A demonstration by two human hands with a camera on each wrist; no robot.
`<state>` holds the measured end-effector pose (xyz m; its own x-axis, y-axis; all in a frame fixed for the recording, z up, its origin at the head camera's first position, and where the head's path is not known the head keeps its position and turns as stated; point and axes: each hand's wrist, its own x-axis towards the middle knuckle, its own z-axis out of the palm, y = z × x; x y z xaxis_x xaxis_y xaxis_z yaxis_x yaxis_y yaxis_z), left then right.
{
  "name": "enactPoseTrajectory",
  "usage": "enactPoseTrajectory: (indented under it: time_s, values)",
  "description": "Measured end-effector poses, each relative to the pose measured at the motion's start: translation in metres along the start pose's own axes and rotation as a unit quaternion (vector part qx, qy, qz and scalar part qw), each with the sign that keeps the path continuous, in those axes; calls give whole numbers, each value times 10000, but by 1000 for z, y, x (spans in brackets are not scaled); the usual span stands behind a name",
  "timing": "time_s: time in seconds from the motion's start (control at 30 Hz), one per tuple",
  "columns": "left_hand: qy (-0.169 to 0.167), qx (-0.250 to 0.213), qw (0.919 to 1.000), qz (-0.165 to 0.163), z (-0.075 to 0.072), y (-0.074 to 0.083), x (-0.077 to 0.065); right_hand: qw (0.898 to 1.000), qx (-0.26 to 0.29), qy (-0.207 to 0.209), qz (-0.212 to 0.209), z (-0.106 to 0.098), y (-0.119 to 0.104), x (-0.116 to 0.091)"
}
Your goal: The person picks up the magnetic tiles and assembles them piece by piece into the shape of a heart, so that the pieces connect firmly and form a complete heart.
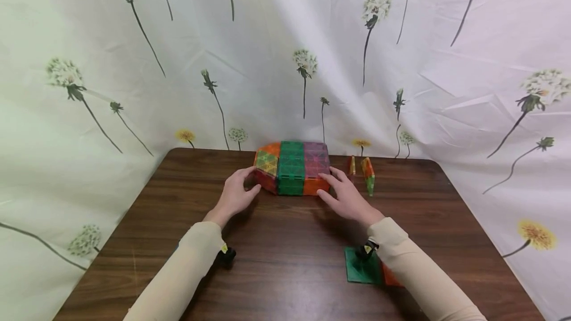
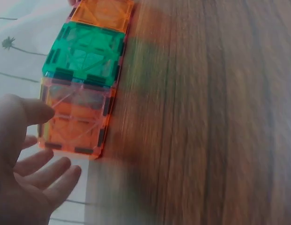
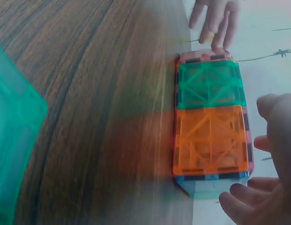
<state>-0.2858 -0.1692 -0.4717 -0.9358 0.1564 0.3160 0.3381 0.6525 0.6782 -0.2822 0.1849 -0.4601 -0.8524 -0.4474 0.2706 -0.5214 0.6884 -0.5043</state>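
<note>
A closed box-like shape of translucent magnetic tiles (image 1: 292, 167) lies at the back of the table, with green in the middle, purple and orange at the right, and yellow, orange and red at the slanted left end. My left hand (image 1: 234, 193) is at that left end, its fingers spread and its thumb toward the near side. At the opposite end, my right hand (image 1: 347, 197) has its fingertips right at the orange tile (image 3: 211, 140). Both hands have loosely bent fingers around the ends without gripping. In the left wrist view, the thumb overlaps the reddish end tile (image 2: 77, 119).
Two small magnetic-tile pieces (image 1: 369, 175) stand on edge right of the box. A green tile (image 1: 362, 274) and an orange tile (image 1: 390, 277) lie flat near the right forearm, partly covered by it. Behind the wooden table (image 1: 285, 241) hangs a flower-print cloth (image 1: 267, 63).
</note>
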Motion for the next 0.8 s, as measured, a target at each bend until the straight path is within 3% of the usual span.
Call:
enactPoseTrajectory:
  time_s: [0.17, 0.27, 0.37, 0.57, 0.8]
  values:
    - [-413, 138, 9988, 223, -18, -7, -16, 9967, -377, 703, 149, -14, 7, 1]
    - [-613, 223, 9973, 336, -33, -10, -27, 9873, -889, 1228, 473, -26, 15, 2]
    - [-830, 375, 9949, 426, -48, -13, -38, 9764, -1340, 1498, 792, -35, 26, 4]
    - [-1666, 690, 9829, 385, -78, -24, -59, 9690, -1679, 1267, 1296, -41, 42, 10]
    - [-3119, 402, 9480, 493, -106, -37, -86, 9638, -1646, 891, 1900, -38, 45, 21]
